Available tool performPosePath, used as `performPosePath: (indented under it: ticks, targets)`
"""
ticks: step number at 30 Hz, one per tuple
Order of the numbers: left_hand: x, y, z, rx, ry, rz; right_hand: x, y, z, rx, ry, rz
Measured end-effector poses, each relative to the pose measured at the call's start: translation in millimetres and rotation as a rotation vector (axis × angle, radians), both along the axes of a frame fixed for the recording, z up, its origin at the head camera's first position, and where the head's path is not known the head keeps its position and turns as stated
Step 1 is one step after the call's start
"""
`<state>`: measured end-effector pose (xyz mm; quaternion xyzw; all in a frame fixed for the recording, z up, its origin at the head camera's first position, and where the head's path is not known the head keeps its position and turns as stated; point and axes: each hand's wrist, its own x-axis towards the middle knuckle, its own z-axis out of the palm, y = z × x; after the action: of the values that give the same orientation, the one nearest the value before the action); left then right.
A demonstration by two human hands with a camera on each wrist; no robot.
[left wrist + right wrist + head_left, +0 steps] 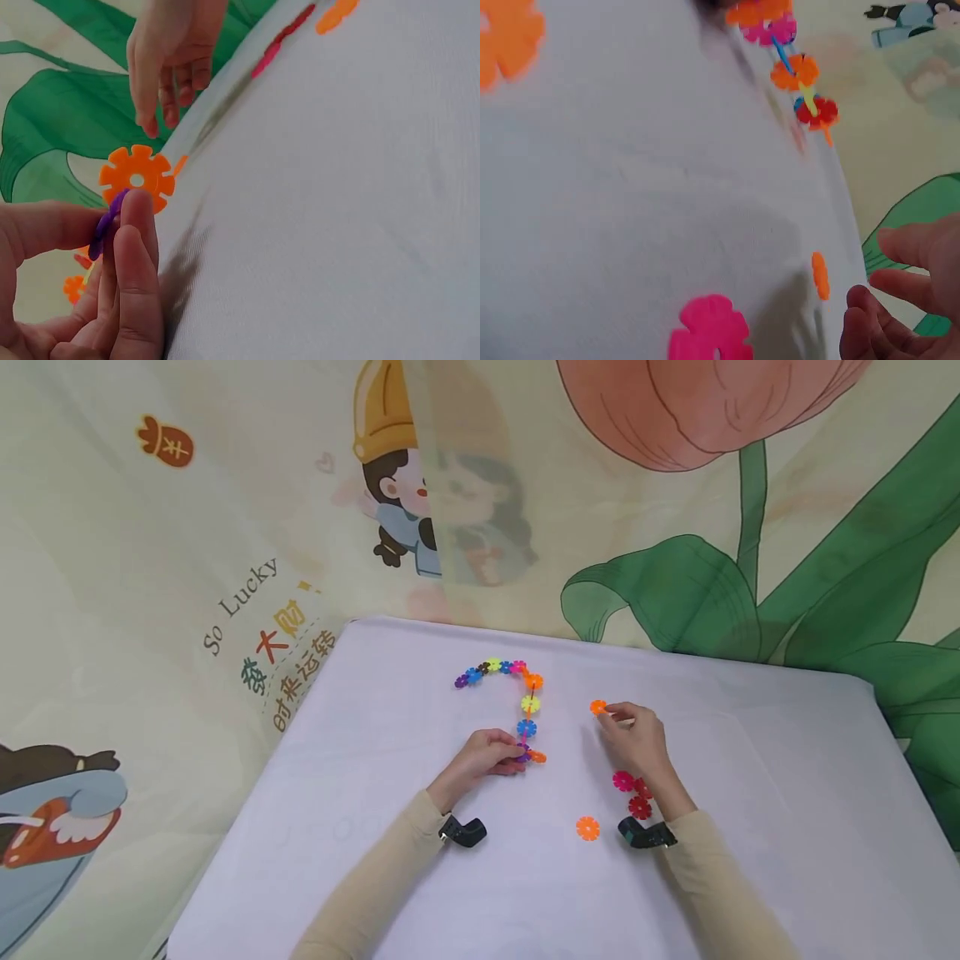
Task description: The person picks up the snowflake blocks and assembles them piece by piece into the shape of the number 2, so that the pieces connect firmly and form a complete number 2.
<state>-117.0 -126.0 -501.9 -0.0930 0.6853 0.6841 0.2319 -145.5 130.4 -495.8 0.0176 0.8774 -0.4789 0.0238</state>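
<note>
My left hand (486, 755) pinches a purple notched plastic disc (109, 225) between thumb and fingers. An orange disc (136, 178) is joined to it, standing past the fingertips. From there a curved chain of colourful interlocking discs (530, 703) runs away across the table and bends left at its far end. My right hand (636, 735) is over the table, thumb and fingers apart with nothing between them. Just off its fingertips is a loose orange disc (820, 275), seen edge-on in the right wrist view.
Pink and red discs (640, 807) lie grouped below my right hand, beside the wrist. Another orange disc (588, 828) lies nearer to me. A white cloth covers the table (360, 860), and a printed curtain (480, 602) hangs behind its far edge.
</note>
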Motion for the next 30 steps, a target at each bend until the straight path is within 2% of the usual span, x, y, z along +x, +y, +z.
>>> performPosePath:
  ticks: [3,6,12,20,25,27,30]
  targets:
    - [2.6,0,-1.3,-0.046,0.028,-0.017,-15.7,8,-3.0,0.168,0.021,0.020]
    - [6.5,2,-1.0,-0.125,0.077,-0.036,-24.3,10,-6.8,0.255,0.000,0.055]
    - [10.9,2,0.3,-0.253,0.204,-0.066,-29.5,8,-9.4,0.304,0.014,0.019]
    - [14.8,3,3.8,-0.427,0.292,-0.093,-33.9,9,-7.6,0.173,-0.002,-0.008]
    - [15.7,4,2.4,-0.586,0.417,-0.082,-29.1,4,-4.3,0.047,0.003,-0.015]
    - [15.0,3,0.6,-0.636,0.485,-0.078,-24.1,0,-1.6,-0.047,-0.024,0.000]
    - [13.8,2,-2.0,-0.642,0.577,-0.087,-13.6,-7,0.8,-0.183,-0.133,0.040]
